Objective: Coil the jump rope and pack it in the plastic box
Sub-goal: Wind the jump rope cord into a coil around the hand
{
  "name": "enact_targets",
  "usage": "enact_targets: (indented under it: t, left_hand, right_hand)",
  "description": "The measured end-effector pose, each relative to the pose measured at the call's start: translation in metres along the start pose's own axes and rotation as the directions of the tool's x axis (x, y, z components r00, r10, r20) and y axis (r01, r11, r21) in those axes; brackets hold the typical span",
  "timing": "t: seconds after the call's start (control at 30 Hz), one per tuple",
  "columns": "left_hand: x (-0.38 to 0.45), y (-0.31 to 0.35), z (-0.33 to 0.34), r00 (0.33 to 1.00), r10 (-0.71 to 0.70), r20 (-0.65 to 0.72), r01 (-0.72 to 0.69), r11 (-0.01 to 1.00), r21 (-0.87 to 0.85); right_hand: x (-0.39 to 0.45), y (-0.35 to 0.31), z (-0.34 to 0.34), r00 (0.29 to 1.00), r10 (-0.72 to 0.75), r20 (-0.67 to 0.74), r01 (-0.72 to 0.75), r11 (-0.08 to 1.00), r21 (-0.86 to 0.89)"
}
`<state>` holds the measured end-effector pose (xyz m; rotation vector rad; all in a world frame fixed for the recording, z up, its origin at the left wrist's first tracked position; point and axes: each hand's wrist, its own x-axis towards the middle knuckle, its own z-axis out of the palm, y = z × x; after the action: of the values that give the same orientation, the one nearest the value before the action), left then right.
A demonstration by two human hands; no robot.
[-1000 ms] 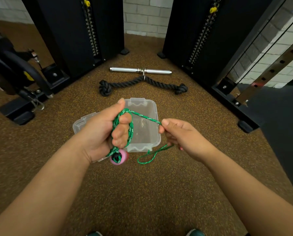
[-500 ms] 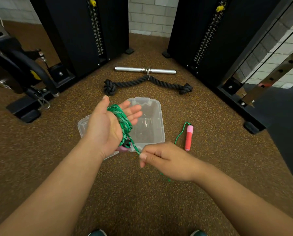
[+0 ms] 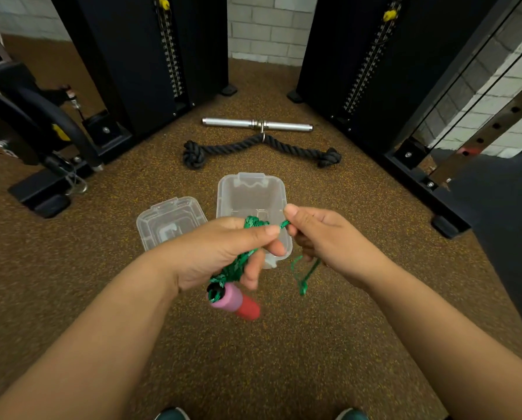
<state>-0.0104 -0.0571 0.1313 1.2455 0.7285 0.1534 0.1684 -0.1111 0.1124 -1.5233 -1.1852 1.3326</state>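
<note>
On speckled brown gym flooring [image 3: 102,253] between black weight stacks [image 3: 150,56], the left hand [image 3: 223,253] grips the coiled jump rope [image 3: 238,262]; the right hand [image 3: 323,237] pinches its free strand above the plastic box [image 3: 250,192].

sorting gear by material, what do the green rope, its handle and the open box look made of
Green rope: braided synthetic cord, probably nylon; woven fleck pattern, slight sheen.
Handle: looks like matte foam or soft rubber, pink and red; blurred, so uncertain.
Box: clear, glossy hard plastic; the floor shows through its walls.

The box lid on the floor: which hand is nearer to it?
Left. The left hand, gripping the coiled rope, sits just beside the lid, overlapping its near right edge in view. The right hand is across the open box, farther right.
</note>
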Motion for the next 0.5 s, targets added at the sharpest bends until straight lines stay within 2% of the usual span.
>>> enact_targets:
  t: [0.1,0.17,0.23,0.3,0.4,0.5]
  left_hand:
    - [-0.001,0.002,-0.005,0.994,0.047,-0.100,-0.061,0.988,-0.141]
    - [-0.002,0.006,-0.012,0.980,0.062,-0.187,-0.113,0.954,-0.276]
    - [-0.003,0.008,-0.021,0.963,0.079,-0.259,-0.182,0.898,-0.400]
    - [-0.003,0.008,-0.029,0.943,0.090,-0.322,-0.236,0.860,-0.451]
    - [-0.002,0.007,-0.034,0.923,0.099,-0.371,-0.271,0.852,-0.447]
    - [0.000,0.005,-0.035,0.914,0.094,-0.394,-0.280,0.849,-0.448]
  right_hand:
    - [0.000,0.002,-0.006,0.992,0.112,0.063,-0.117,0.988,0.095]
    - [0.000,0.002,-0.017,0.976,0.182,0.123,-0.206,0.950,0.233]
    - [-0.002,0.003,-0.029,0.968,0.179,0.179,-0.236,0.891,0.387]
    - [-0.003,0.004,-0.039,0.976,0.116,0.186,-0.195,0.848,0.493]
    - [-0.004,0.006,-0.046,0.984,0.081,0.157,-0.145,0.877,0.457]
    - [-0.001,0.006,-0.048,0.986,0.144,0.080,-0.163,0.923,0.348]
